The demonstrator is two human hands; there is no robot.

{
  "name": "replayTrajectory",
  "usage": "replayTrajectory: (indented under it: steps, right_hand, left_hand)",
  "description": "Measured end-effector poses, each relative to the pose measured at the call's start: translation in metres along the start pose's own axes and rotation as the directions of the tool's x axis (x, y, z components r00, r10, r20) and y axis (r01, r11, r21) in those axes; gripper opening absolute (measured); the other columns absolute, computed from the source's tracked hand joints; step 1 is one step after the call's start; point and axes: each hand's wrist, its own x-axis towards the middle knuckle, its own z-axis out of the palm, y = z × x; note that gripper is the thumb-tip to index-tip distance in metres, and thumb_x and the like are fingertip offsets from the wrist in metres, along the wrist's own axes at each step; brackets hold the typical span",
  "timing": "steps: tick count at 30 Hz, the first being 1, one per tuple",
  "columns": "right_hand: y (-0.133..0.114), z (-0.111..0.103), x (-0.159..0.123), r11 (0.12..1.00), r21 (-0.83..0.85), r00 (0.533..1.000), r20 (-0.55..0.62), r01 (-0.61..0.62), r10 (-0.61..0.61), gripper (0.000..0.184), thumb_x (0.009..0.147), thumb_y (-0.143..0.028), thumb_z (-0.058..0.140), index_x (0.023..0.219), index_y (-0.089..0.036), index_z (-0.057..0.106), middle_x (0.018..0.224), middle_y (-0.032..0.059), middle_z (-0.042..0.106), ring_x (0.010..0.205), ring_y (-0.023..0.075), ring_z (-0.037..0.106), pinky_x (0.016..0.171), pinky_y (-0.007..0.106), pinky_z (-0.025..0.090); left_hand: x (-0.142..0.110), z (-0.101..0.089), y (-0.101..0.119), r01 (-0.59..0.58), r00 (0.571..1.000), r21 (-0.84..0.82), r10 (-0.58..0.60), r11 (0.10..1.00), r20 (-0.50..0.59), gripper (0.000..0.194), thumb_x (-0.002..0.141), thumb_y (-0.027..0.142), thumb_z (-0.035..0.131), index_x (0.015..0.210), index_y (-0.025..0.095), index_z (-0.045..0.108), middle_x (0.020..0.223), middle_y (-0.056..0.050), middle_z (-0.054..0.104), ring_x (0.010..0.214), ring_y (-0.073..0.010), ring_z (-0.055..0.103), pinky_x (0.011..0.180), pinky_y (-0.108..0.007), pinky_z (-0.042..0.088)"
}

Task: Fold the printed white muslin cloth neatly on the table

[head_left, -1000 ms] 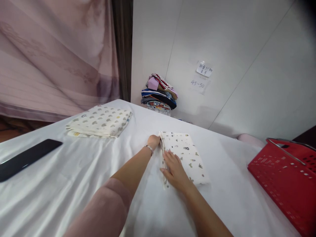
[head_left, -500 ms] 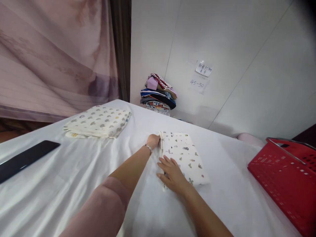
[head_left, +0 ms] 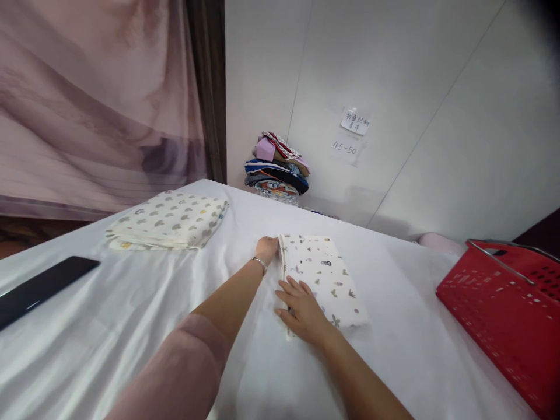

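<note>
A folded white cloth (head_left: pixel 319 280) printed with small plants and figures lies flat in front of me on a white-covered surface (head_left: pixel 245 350). At its far left corner my left hand (head_left: pixel 266 249), with a bracelet at the wrist, is closed on the folded edge; the fingertips are partly hidden. My right hand (head_left: pixel 304 309) rests palm down over the near left edge of the same cloth, its fingers stretched out and apart. Further left lies a second folded cloth (head_left: pixel 170 221), cream with grey mushroom-like prints, touched by neither hand.
A black flat device (head_left: pixel 48 289) lies at the left edge. On the right stands a red perforated basket (head_left: pixel 499 309) with a metal handle. Beyond the far edge, a stack of folded clothes (head_left: pixel 277 169) stands against the wall. A pink curtain (head_left: pixel 96 105) hangs at the left.
The view has shifted slightly, so most things sit a little further left in the picture. Both hands keep their places on the cloth.
</note>
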Motion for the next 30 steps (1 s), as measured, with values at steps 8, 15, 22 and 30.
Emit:
replayTrajectory:
  steps: [8, 15, 22, 30]
  right_hand:
    - [0.0, 0.0, 0.0, 1.0, -0.01, 1.0, -0.006, 0.003, -0.003, 0.035, 0.088, -0.036, 0.04, 0.121, -0.027, 0.048, 0.14, 0.0013, 0.036, 0.134, 0.0219, 0.017, 0.106, 0.046, 0.016]
    - [-0.001, -0.001, -0.001, 1.0, 0.004, 1.0, -0.003, 0.001, -0.001, 0.036, 0.089, -0.036, 0.039, 0.122, -0.027, 0.048, 0.14, 0.0011, 0.036, 0.135, 0.0218, 0.016, 0.107, 0.046, 0.014]
    - [0.001, 0.001, -0.001, 1.0, -0.008, 1.0, -0.02, 0.003, -0.003, 0.039, 0.088, -0.036, 0.041, 0.125, -0.027, 0.045, 0.141, 0.0019, 0.035, 0.135, 0.0223, 0.016, 0.107, 0.046, 0.015]
    - [0.007, 0.008, 0.0, 1.0, -0.007, 0.994, -0.109, -0.003, 0.002, 0.055, 0.086, -0.041, 0.045, 0.136, -0.024, 0.032, 0.147, 0.0079, 0.021, 0.134, 0.0244, 0.018, 0.107, 0.046, 0.019]
  left_hand:
    - [-0.015, -0.004, 0.004, -0.117, 0.993, -0.106, 0.115, 0.987, -0.025, 0.029, 0.072, 0.045, 0.054, 0.072, 0.017, 0.062, 0.069, -0.003, 0.065, 0.063, -0.0142, 0.057, 0.056, -0.023, 0.039]
    - [-0.015, -0.001, 0.013, -0.138, 0.99, 0.077, 0.136, 0.987, 0.031, 0.031, 0.065, 0.047, 0.063, 0.076, 0.018, 0.059, 0.075, -0.004, 0.066, 0.072, -0.0173, 0.059, 0.059, -0.024, 0.037]
    - [-0.006, 0.004, 0.012, -0.095, 0.995, 0.029, 0.095, 0.995, 0.024, 0.017, 0.07, 0.035, 0.059, 0.071, 0.018, 0.059, 0.073, -0.003, 0.066, 0.067, -0.014, 0.059, 0.056, -0.021, 0.037]
    - [0.001, 0.008, 0.006, -0.063, 0.998, 0.019, 0.063, 0.998, -0.006, 0.017, 0.069, 0.034, 0.06, 0.072, 0.018, 0.059, 0.069, -0.004, 0.065, 0.063, -0.0142, 0.058, 0.054, -0.022, 0.037]
